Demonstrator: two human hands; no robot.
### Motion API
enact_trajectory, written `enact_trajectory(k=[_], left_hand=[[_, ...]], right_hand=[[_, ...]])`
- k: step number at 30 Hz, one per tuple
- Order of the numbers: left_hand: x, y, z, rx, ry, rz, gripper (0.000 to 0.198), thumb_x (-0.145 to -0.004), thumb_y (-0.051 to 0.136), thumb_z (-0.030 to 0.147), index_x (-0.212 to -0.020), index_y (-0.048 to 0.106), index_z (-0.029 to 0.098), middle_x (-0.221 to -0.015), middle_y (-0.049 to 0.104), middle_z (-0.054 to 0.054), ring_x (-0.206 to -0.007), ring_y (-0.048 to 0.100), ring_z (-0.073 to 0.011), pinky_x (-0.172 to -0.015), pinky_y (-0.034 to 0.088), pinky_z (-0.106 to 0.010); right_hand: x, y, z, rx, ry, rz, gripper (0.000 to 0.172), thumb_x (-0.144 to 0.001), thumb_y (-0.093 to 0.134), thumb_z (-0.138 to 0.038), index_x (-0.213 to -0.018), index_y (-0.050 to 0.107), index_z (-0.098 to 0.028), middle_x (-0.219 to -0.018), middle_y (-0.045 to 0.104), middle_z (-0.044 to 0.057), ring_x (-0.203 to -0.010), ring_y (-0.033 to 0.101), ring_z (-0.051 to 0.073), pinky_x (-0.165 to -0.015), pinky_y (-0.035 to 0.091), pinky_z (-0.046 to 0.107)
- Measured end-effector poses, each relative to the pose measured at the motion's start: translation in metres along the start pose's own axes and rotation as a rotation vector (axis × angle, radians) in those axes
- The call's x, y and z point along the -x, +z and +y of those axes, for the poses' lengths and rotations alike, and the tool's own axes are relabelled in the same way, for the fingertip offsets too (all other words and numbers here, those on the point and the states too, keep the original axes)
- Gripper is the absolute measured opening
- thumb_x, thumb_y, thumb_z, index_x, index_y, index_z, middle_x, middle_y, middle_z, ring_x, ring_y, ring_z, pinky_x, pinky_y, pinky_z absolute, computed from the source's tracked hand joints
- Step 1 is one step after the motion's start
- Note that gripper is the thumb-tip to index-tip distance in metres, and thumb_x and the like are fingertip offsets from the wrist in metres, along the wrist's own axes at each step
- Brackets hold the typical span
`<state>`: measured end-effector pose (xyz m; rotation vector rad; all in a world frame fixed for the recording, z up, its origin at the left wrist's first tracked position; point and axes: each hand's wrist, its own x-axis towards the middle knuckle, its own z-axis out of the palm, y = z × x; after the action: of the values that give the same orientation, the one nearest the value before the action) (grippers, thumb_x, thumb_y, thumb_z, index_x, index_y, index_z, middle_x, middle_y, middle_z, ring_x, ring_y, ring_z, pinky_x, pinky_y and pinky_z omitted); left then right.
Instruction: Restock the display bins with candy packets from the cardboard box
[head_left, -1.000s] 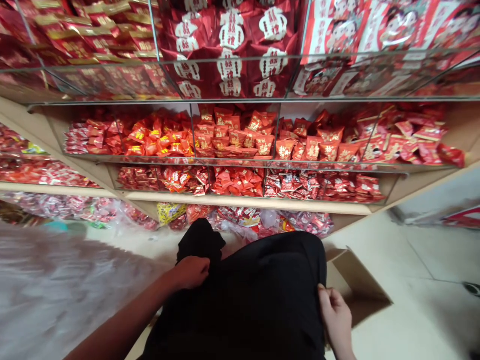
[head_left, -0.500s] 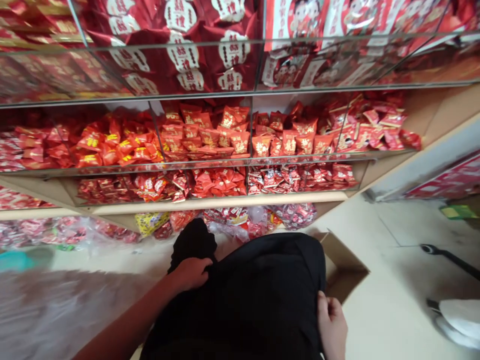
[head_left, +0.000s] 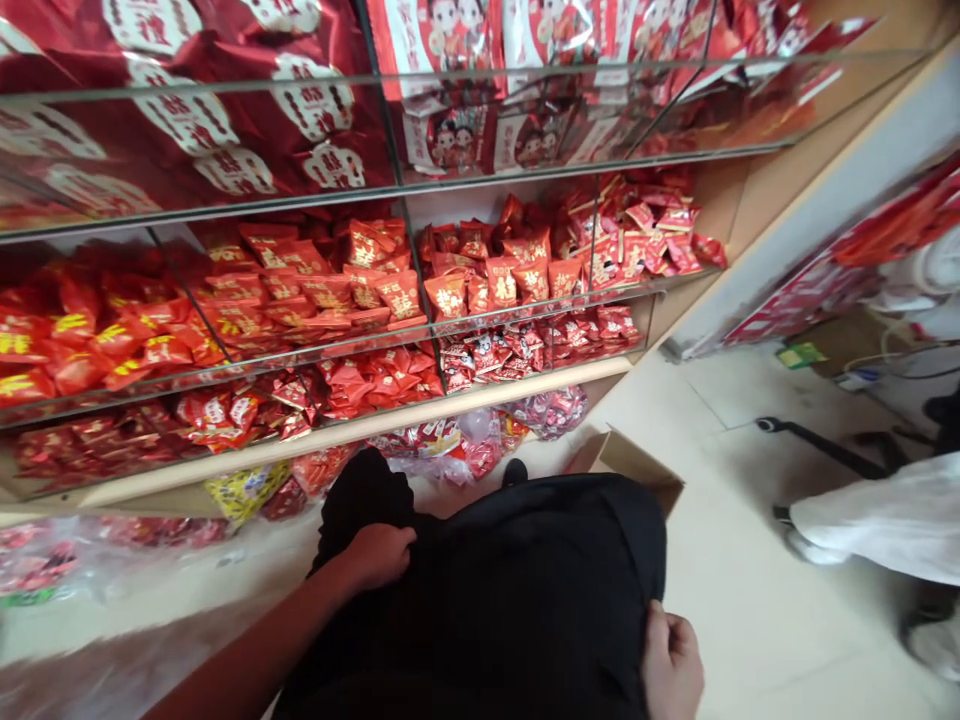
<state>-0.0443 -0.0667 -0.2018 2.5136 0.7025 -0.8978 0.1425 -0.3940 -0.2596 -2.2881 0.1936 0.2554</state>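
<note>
Black clothing (head_left: 517,600) covers the front of my body and fills the lower middle of the view. My left hand (head_left: 381,553) is closed on the cloth at its left side, with the thumb toward the middle. On the right edge of the same clothing, my right hand (head_left: 673,655) pinches the fabric between thumb and curled fingers. Neither hand touches the packets on the shelves. Beyond my hands, small red wrapped packets (head_left: 319,290) lie heaped behind clear dividers. Larger dark red bags (head_left: 247,100) stand on the shelf above.
A wooden shelf edge (head_left: 360,425) runs across in front of me. Clear bags of wrapped sweets (head_left: 480,440) and a yellow bag (head_left: 247,492) lie beneath it. An open cardboard box (head_left: 637,460) stands by my right side. A person in white trousers (head_left: 885,515) is at the right.
My view has turned to the right, so the shelves have shifted left and the person at the right shows more. Both hands keep their hold on the black clothing.
</note>
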Motion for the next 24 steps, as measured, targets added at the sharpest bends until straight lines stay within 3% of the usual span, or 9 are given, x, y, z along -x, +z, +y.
enact_trajectory(k=[4,7,15,24], left_hand=[[-0.004,0.000,0.002,-0.018,0.004,-0.016,0.033,-0.075,0.037,0.020,-0.098,0.060,0.023,-0.093,0.067,-0.007,-0.090,0.061,-0.0244,-0.075,0.042,-0.035],[-0.005,0.000,0.002,-0.022,0.001,-0.016,0.032,-0.075,0.037,0.020,-0.097,0.060,0.023,-0.092,0.067,-0.008,-0.090,0.060,-0.0246,-0.075,0.041,-0.035],[-0.007,0.003,0.007,-0.031,0.032,0.010,0.031,-0.076,0.037,0.021,-0.096,0.060,0.024,-0.091,0.068,-0.006,-0.090,0.061,-0.0234,-0.075,0.041,-0.032],[0.002,-0.010,0.014,-0.085,0.081,-0.007,0.033,-0.074,0.037,0.018,-0.096,0.061,0.023,-0.093,0.068,-0.007,-0.090,0.062,-0.0240,-0.073,0.043,-0.032]], right_hand=[[0.000,-0.007,0.014,0.013,0.095,0.004,0.033,-0.069,0.041,-0.057,-0.059,0.044,-0.025,-0.058,0.054,0.002,-0.062,0.053,0.024,-0.059,0.039,0.035],[-0.001,-0.004,0.010,0.013,0.114,-0.024,0.034,-0.070,0.040,-0.056,-0.061,0.046,-0.024,-0.061,0.055,0.003,-0.065,0.053,0.024,-0.061,0.039,0.035],[-0.006,0.018,-0.014,-0.057,-0.045,-0.112,0.040,-0.071,0.038,-0.060,-0.063,0.044,-0.022,-0.060,0.054,0.001,-0.064,0.051,0.021,-0.063,0.038,0.032],[-0.003,0.030,-0.013,-0.134,-0.100,-0.139,0.042,-0.073,0.039,-0.061,-0.067,0.048,-0.020,-0.061,0.055,0.000,-0.064,0.051,0.018,-0.063,0.039,0.029]])
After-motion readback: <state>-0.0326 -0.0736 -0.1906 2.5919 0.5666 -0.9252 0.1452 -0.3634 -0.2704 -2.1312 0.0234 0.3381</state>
